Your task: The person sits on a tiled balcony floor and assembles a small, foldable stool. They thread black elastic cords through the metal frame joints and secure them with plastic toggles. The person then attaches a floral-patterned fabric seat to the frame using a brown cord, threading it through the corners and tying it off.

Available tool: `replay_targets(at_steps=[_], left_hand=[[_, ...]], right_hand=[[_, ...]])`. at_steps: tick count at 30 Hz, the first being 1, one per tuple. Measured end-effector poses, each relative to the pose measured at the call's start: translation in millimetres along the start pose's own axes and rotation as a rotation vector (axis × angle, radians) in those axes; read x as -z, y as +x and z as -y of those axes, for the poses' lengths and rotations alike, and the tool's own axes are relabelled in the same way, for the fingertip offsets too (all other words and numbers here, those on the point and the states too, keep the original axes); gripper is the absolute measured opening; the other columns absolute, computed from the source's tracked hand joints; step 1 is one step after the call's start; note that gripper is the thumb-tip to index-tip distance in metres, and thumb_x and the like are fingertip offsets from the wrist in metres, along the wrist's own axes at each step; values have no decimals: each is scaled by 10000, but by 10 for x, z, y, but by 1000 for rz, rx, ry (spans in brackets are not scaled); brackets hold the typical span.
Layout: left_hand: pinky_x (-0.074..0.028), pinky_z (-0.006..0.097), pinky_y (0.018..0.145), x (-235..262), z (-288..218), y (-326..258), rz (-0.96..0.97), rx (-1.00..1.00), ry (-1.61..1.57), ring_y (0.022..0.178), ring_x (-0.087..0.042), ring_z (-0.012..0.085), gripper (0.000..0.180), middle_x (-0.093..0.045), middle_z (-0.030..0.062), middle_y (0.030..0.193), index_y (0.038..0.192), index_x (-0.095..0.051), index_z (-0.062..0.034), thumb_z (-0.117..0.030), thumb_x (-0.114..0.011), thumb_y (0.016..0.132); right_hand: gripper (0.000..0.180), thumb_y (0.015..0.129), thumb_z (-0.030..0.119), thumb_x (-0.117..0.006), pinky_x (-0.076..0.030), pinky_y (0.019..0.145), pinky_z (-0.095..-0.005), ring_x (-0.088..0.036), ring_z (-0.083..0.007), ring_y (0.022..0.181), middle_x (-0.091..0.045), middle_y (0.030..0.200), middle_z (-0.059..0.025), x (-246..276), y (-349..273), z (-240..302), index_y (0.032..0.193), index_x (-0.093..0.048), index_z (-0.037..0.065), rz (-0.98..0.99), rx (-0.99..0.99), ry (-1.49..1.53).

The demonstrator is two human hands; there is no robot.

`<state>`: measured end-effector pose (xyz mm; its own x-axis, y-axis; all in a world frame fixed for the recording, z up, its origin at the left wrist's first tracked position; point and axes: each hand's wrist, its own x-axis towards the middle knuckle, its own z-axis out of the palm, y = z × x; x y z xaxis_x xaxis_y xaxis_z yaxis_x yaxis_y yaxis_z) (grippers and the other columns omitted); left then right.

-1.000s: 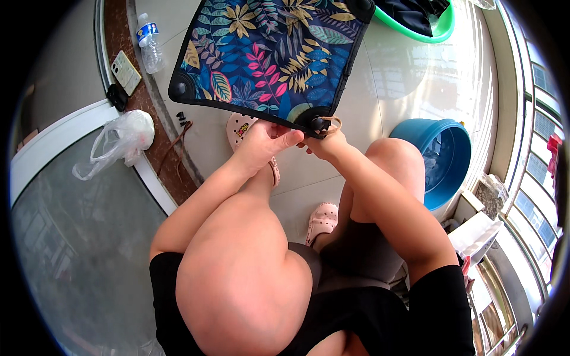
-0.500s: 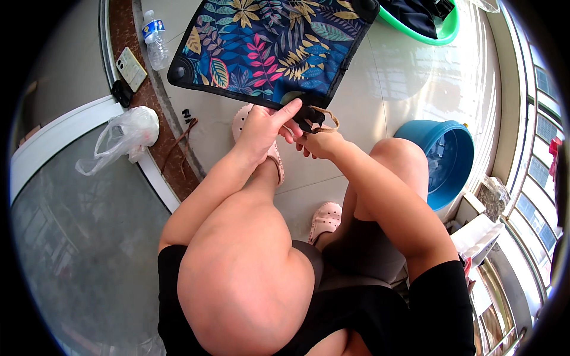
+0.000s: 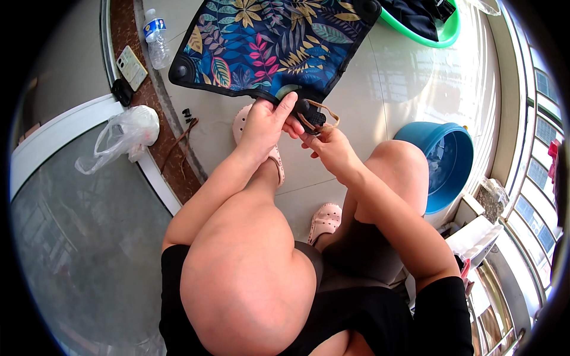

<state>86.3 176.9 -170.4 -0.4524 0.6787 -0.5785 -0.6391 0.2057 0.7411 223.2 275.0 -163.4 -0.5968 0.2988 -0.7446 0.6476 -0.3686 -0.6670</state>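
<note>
A fabric bag (image 3: pixel 261 47) with a colourful leaf print on dark blue and black edging lies at the top of the view. Round black caps sit at its corners. My left hand (image 3: pixel 264 124) grips the bag's near edge, its thumb pressed on the cloth beside the near right corner. Beyond that corner, my right hand (image 3: pixel 333 149) pinches the end of a short black strap-like piece (image 3: pixel 314 117). A thin tan cord (image 3: pixel 333 114) loops out over the right fingers. Some of the fingertips are hidden behind the black piece.
To the right stands a blue bucket (image 3: pixel 424 133) with water in it. A green basin (image 3: pixel 442 44) holding dark cloth is at the far right. On the left are a plastic bottle (image 3: pixel 158 47), a phone (image 3: pixel 132 66), a clear plastic bag (image 3: pixel 119 139) and a glass door panel (image 3: pixel 89 237).
My right hand has turned and shifted slightly right and down, showing more of the black piece. My left thumb has moved a little, and the bag's near edge now bends upward.
</note>
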Motion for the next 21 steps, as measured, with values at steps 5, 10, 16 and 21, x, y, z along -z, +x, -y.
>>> replay_targets(at_steps=[5, 10, 16, 21], left_hand=[[-487, 234, 502, 27, 0, 29, 32, 59, 72, 544, -619, 127, 363, -651, 70, 669, 868, -634, -13, -352, -594, 991], [-465, 234, 488, -9, -13, 26, 25, 36, 101, 517, -608, 136, 390, -619, 76, 584, 838, -629, -13, -367, -581, 996], [-474, 232, 482, -2, -83, -10, 2, 50, 2, 552, -626, 118, 337, -689, 61, 748, 890, -665, -11, -334, -620, 974], [-465, 236, 500, 6, -116, -86, 63, 81, 9, 583, -633, 127, 239, -690, 49, 808, 941, -668, -38, -276, -690, 925]], right_hand=[[254, 960, 304, -558, -544, 775, -414, -689, -295, 862, -717, 969, -104, -60, 118, -201, 984, -705, 97, 165, -110, -613], [228, 923, 209, -600, -556, 838, -413, -679, -322, 1014, -683, 1116, -108, -50, 354, -225, 1087, -666, 65, 215, -245, -1217], [640, 882, 131, -655, -538, 876, -363, -652, -271, 1067, -454, 1396, -168, 147, 80, -75, 1447, -368, 49, -79, -109, -731], [551, 919, 52, -615, -530, 833, -312, -641, -169, 972, -560, 1244, -104, 228, -145, 139, 1421, -392, 6, 109, 31, 330]])
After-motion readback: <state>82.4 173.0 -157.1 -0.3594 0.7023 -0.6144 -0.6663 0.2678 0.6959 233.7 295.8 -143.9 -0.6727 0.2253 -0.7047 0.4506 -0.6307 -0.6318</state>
